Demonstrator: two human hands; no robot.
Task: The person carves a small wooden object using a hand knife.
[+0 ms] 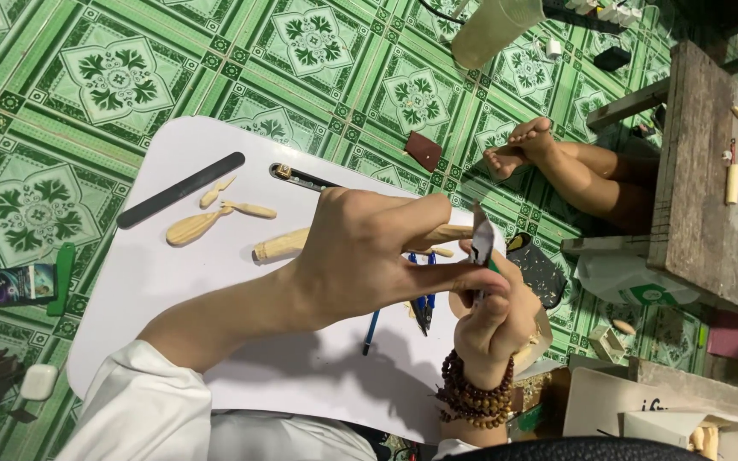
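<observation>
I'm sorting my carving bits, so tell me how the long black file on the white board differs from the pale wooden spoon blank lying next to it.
The black file is dark, straight and even in width; the spoon blank is pale wood, shorter, with a rounded bowl tapering to a thin stem. The file lies nearer the board's edge, the blank further in. Both rest flat on the white board, untouched by the hands, slanting much the same way.
</observation>
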